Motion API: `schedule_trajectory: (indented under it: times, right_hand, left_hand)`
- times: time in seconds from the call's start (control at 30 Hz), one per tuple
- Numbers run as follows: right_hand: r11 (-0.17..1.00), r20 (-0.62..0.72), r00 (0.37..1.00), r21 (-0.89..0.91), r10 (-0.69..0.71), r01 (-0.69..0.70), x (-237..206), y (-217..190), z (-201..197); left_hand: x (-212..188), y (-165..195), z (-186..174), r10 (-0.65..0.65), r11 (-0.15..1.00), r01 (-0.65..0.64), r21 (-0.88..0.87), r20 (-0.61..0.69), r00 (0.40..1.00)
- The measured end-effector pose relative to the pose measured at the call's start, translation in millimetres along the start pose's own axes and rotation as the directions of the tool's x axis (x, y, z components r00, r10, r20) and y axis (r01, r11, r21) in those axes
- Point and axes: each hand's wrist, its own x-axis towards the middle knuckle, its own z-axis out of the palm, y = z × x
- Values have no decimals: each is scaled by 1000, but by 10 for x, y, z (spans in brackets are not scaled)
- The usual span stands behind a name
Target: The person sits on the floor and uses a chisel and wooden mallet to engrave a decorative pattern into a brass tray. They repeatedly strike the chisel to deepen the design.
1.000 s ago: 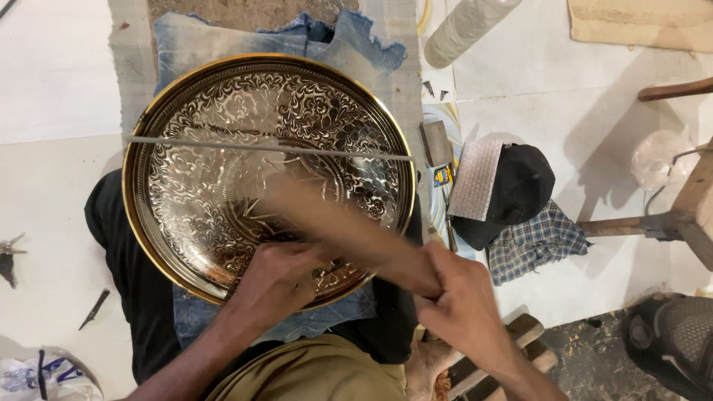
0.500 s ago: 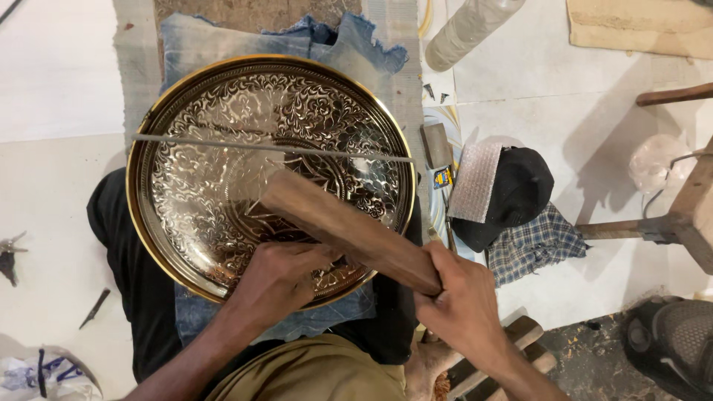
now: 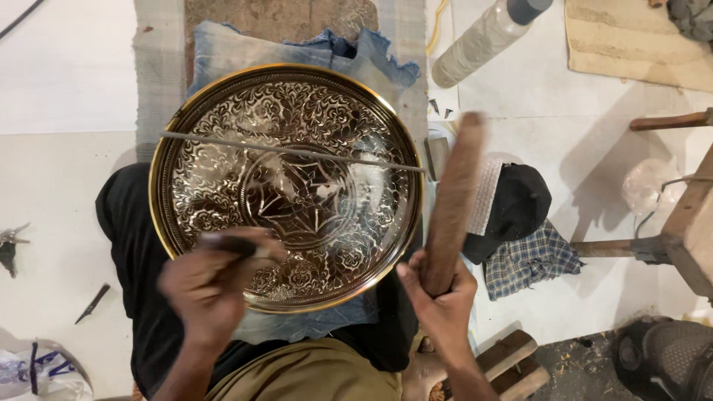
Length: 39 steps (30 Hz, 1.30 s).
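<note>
Engraved brass tray [image 3: 286,186] lies just ahead of the left hand [image 3: 204,286], which pinches a dark chisel [image 3: 230,243] on its lower rim, while the right hand [image 3: 442,293], fisted around a raised wooden mallet [image 3: 451,204], risks a glancing blow that gouges the pattern.

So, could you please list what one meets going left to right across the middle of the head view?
Small dark blade → left hand → engraved round tray → wooden stick → black cap → checked cloth.

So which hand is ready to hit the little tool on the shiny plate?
Probably the right hand: it grips the wooden stick raised beside the plate. The left hand holds the dark tool against the plate.
</note>
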Motion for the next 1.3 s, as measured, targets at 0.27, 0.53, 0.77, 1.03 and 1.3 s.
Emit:
schedule_trajectory:
  times: [0.27,0.53,0.77,1.03,1.3]
  right_hand:
    - [978,-152,982,194,110,-79,131,207,225]
    - [974,-249,942,-64,-226,217,82,255,544]
    - [970,-246,938,-47,-243,239,-175,415,791]
    - [949,-405,875,50,-266,311,-375,627,1204]
    - [939,-57,998,344,35,-13,-558,591,567]
  left_hand:
    - [-242,-486,-1097,-334,920,112,-376,-598,729]
    - [-535,-532,-1376,-395,855,518,-9,-660,639]
    - [-556,73,-1250,-296,949,290,-123,-666,685]
    - [-325,214,-545,-8,999,25,33,-434,901]
    - [-3,-106,-714,101,966,-225,-125,-622,776]
